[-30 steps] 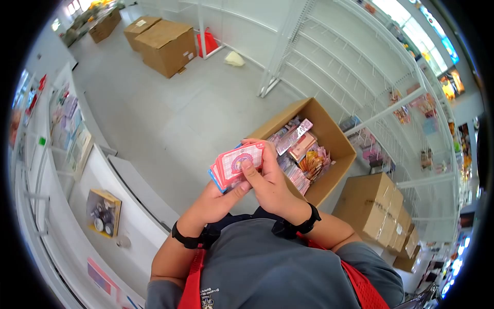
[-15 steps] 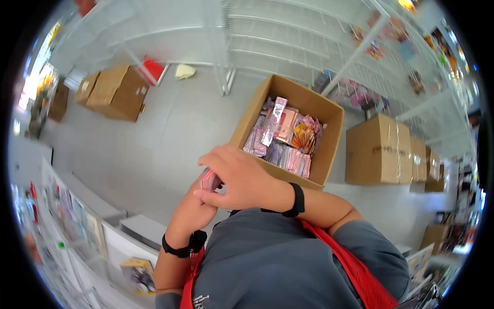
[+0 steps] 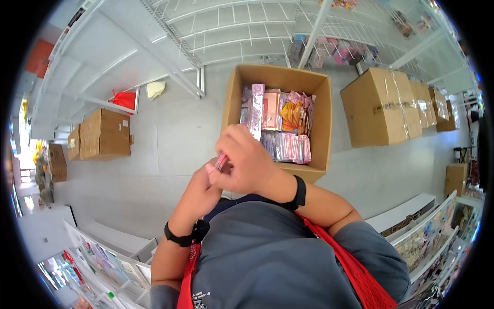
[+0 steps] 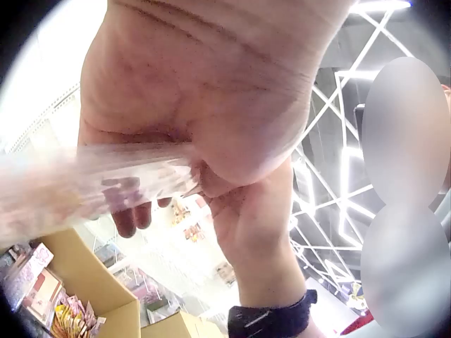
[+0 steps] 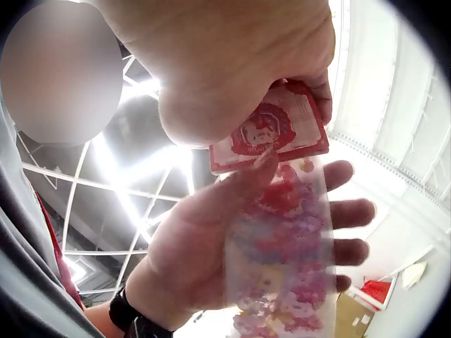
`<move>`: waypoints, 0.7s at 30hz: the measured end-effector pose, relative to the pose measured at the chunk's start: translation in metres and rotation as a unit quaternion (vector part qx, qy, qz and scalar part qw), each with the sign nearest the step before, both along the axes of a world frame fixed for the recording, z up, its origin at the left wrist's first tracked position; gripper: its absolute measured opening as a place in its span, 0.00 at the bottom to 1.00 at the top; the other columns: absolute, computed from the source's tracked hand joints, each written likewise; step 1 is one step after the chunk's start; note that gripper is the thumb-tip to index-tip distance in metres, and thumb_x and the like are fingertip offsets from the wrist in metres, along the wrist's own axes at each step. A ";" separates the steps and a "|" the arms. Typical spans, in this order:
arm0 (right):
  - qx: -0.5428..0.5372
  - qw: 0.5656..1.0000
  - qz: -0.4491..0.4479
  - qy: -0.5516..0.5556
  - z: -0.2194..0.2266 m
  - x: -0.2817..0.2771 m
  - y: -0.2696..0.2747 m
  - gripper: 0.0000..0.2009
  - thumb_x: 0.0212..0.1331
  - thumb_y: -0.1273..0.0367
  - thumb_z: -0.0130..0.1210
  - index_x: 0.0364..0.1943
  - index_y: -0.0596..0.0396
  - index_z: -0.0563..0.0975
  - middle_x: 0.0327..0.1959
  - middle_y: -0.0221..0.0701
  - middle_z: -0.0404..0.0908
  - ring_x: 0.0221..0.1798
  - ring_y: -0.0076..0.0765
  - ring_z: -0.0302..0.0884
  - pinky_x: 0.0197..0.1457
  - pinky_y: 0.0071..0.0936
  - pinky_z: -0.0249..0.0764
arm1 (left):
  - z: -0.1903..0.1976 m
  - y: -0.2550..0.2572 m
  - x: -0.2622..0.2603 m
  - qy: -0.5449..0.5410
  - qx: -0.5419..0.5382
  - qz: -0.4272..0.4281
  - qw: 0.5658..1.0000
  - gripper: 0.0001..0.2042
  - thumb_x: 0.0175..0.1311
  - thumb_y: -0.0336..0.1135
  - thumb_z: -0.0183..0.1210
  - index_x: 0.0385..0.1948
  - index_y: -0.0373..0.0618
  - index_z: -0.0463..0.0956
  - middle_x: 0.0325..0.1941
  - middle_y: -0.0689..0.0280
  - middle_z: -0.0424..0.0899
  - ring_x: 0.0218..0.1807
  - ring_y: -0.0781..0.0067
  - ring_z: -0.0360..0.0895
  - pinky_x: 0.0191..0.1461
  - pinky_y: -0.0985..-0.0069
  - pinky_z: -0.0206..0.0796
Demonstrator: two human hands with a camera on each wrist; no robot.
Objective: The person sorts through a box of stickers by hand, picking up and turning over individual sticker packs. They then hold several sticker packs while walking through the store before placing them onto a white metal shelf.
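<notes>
My right hand point(image 3: 247, 165) grips a stack of red-and-white cards point(image 5: 268, 130) that bear a round red emblem. In the head view only a thin edge of the stack shows between thumb and fingers. Under it, my left hand point(image 5: 194, 239) holds a clear plastic packet point(image 5: 282, 260) with pink, red and blue print. The left thumb lies across the packet at the lower edge of the cards, and the left fingers stick out behind it. Seen from the left wrist, the packet point(image 4: 91, 186) stretches sideways out of the left hand point(image 4: 204, 84), partly blurred.
Just beyond my hands, an open cardboard box point(image 3: 320, 123) holds pink and orange packets. Taped boxes point(image 3: 383, 105) stand at the right, with more brown boxes point(image 3: 105, 135) at the left. White wire shelving point(image 3: 242, 26) runs behind, near a red bag point(image 3: 123, 99) on the floor.
My right hand has moved over the cards, which earlier lay face up across both hands, and the stack now shows edge-on. The head view has turned, bringing the open box in front of me.
</notes>
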State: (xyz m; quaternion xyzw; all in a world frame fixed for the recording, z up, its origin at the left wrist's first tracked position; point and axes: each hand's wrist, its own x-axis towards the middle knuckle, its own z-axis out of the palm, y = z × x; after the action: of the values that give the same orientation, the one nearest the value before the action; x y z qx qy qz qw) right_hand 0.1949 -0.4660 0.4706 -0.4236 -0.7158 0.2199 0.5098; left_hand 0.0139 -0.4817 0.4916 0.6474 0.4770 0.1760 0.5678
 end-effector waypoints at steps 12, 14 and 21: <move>-0.244 0.911 0.040 0.330 -0.051 0.099 -0.004 0.38 0.74 0.58 0.61 0.80 0.55 0.54 0.63 0.41 0.73 0.67 0.39 0.72 0.72 0.42 0.69 | -0.044 0.090 0.077 -0.162 -0.115 -0.170 0.965 0.17 0.85 0.43 0.50 0.54 0.36 0.80 0.47 0.62 0.86 0.46 0.71 0.84 0.53 0.70 0.77; -0.272 0.879 0.062 0.387 -0.053 0.091 -0.003 0.39 0.73 0.62 0.62 0.81 0.54 0.53 0.64 0.39 0.73 0.67 0.37 0.73 0.73 0.40 0.69 | -0.040 0.107 0.088 -0.165 -0.101 -0.165 0.967 0.17 0.84 0.42 0.52 0.54 0.36 0.80 0.49 0.65 0.86 0.47 0.75 0.83 0.54 0.72 0.77; -0.295 0.905 -0.069 0.298 -0.126 0.011 0.031 0.47 0.65 0.59 0.70 0.80 0.61 0.51 0.70 0.45 0.71 0.74 0.48 0.69 0.76 0.43 0.65 | -0.081 0.209 0.092 -0.216 -0.141 -0.173 0.951 0.18 0.83 0.45 0.53 0.56 0.36 0.77 0.39 0.63 0.86 0.43 0.70 0.85 0.51 0.69 0.79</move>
State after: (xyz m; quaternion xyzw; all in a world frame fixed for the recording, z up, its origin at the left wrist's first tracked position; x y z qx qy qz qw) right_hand 0.2063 -0.4352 0.3445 -0.5178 -0.4020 0.5008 0.5652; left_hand 0.1054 -0.2726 0.4109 0.5799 0.2433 0.1418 0.7645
